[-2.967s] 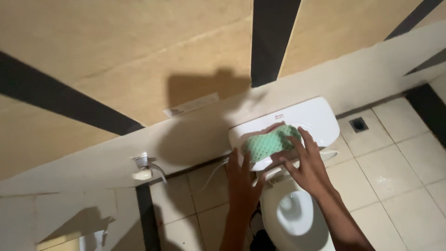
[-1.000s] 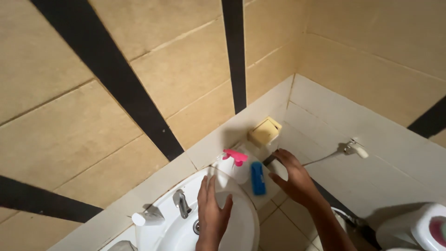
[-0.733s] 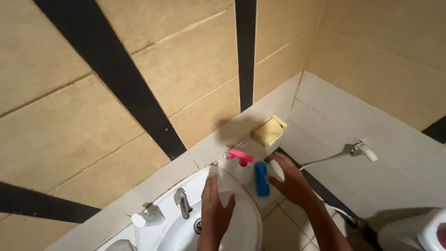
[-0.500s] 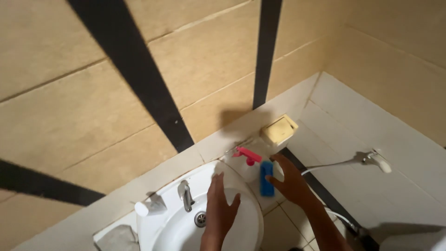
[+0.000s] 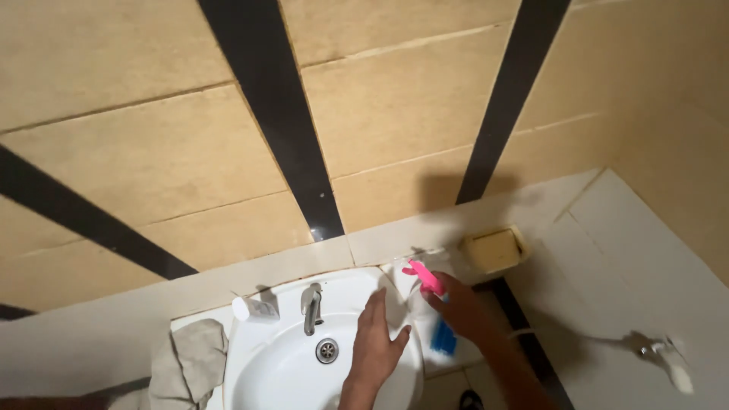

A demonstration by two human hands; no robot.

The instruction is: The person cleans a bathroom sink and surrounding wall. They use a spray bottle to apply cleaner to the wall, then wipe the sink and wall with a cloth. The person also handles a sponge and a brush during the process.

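My right hand [image 5: 463, 313] grips a clear spray bottle with a pink trigger head [image 5: 426, 278] at the right rim of a white wash basin [image 5: 282, 363]. A blue brush [image 5: 443, 339] sits just below that hand, at the basin's edge. My left hand [image 5: 376, 343] hovers flat over the bowl, fingers spread, holding nothing, close to the bottle's left side. The chrome tap [image 5: 310, 305] and the drain [image 5: 326, 350] lie to the left of that hand.
A yellow soap bar rests in a wall-mounted soap dish [image 5: 493, 252] right of the basin. A grey cloth [image 5: 184, 363] lies on the basin's left rim beside a small white container [image 5: 244, 307]. A wall tap [image 5: 662, 355] sticks out at lower right. Tan tiles with black stripes cover the wall.
The view swung from the toilet tank with a green cloth to the basin. Over the last second my right hand has stayed on the spray bottle while my left hand moved over the bowl.
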